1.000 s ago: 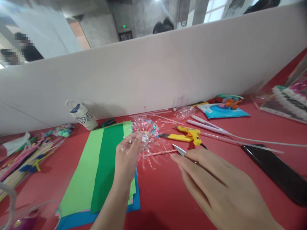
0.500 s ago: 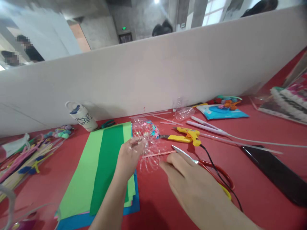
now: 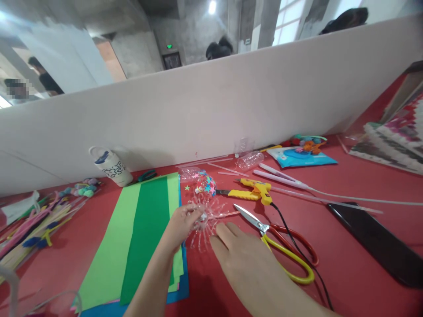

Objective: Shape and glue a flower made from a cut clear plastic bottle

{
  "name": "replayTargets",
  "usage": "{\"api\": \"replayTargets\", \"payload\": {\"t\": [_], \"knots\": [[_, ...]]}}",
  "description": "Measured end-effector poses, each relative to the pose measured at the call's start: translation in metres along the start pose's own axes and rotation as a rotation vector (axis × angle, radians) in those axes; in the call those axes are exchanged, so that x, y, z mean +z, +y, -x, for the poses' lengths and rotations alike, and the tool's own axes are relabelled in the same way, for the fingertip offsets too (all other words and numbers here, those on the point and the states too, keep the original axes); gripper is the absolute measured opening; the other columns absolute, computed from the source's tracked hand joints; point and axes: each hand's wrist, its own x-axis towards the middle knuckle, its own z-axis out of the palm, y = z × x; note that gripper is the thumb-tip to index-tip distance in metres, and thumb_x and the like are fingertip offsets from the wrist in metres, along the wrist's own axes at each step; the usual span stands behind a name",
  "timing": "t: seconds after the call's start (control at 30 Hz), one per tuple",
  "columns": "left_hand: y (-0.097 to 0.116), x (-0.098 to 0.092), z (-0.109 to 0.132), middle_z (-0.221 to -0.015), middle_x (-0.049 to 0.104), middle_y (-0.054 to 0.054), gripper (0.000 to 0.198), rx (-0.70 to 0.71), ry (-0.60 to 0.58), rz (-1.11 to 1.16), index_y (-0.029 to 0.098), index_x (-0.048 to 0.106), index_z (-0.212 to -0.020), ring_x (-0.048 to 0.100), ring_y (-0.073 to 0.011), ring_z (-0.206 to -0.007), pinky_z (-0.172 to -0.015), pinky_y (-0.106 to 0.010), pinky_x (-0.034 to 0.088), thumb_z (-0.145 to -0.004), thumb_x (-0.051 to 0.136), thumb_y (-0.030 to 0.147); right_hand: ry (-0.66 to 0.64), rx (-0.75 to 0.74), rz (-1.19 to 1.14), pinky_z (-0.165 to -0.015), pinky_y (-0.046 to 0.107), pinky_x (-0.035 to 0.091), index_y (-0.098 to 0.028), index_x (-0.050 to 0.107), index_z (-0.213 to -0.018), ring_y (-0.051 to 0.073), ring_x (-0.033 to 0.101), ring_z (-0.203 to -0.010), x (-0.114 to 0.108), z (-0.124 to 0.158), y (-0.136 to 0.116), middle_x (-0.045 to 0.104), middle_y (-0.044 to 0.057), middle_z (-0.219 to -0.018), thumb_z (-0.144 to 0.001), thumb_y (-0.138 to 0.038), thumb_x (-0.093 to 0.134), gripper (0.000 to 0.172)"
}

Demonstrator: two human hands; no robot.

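Observation:
My left hand [image 3: 185, 220] pinches a clear plastic bottle piece [image 3: 200, 233] near its whitish middle. Its edge is cut into narrow strips that fan out over the red table. My right hand [image 3: 236, 251] is at the right side of the strips, fingers bent and together; its fingertips and thumb are partly hidden, so what they grip does not show. Behind the strips sits a clear round piece [image 3: 206, 184] covered with coloured stars. A pink-and-white twisted stick [image 3: 226, 215] lies between the strips and the scissors [image 3: 264, 229], which rest open beside my right hand.
A yellow glue gun [image 3: 259, 189] and a yellow cutter knife [image 3: 243, 194] lie behind the scissors. Green paper sheets [image 3: 145, 237] are under my left forearm. A cup [image 3: 114, 167] leans by the white partition [image 3: 185, 119]. At right are a black phone-like slab [image 3: 373, 242] and a blue packet [image 3: 300, 157].
My right hand has shifted left and down, closer to the strips, uncovering more of the scissors. The strips look more spread out. My left hand keeps its pinch; the view has shifted slightly.

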Motion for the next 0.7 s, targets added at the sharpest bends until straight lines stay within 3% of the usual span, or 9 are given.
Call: {"api": "replayTargets", "payload": {"t": [0.17,0.4,0.6,0.7], "knots": [[-0.013,0.002,0.009,-0.075,0.067,-0.004,0.021,-0.026,0.088,0.176,0.017,0.068,-0.075,0.063,-0.0161,-0.072,-0.068,-0.026,0.052,-0.068,0.070,0.037,-0.026,0.020,0.001,-0.042,0.029,0.027,-0.018,0.051,-0.076,0.019,0.056,-0.058,-0.006,-0.002,0.001,0.060,0.003,-0.073,-0.064,0.005,0.052,0.026],[-0.028,0.007,0.027,-0.076,0.068,-0.005,0.025,-0.043,0.185,0.411,0.014,0.069,-0.078,0.064,-0.0158,-0.073,-0.070,-0.026,0.052,-0.066,0.074,0.036,-0.105,0.012,-0.036,-0.044,0.028,0.031,-0.019,0.051,-0.079,0.019,0.057,-0.061,-0.008,0.002,0.005,0.060,0.003,-0.078,-0.067,0.007,0.048,0.029],[-0.038,0.003,0.032,-0.084,0.071,-0.006,0.032,0.009,0.263,0.391,0.015,0.070,-0.087,0.066,-0.0172,-0.077,-0.072,-0.027,0.052,-0.068,0.072,0.041,-0.211,-0.018,-0.058,-0.050,0.028,0.039,-0.018,0.056,-0.082,0.019,0.058,-0.069,-0.016,-0.001,0.011,0.061,0.003,-0.083,-0.066,0.007,0.045,0.032],[-0.037,0.003,0.034,-0.094,0.071,-0.007,0.035,0.056,0.314,0.300,0.016,0.070,-0.094,0.066,-0.0184,-0.084,-0.075,-0.028,0.051,-0.071,0.069,0.043,-0.135,-0.045,-0.061,-0.054,0.028,0.042,-0.018,0.058,-0.084,0.019,0.060,-0.074,-0.016,-0.002,0.014,0.063,0.005,-0.085,-0.070,0.005,0.045,0.030]]}}
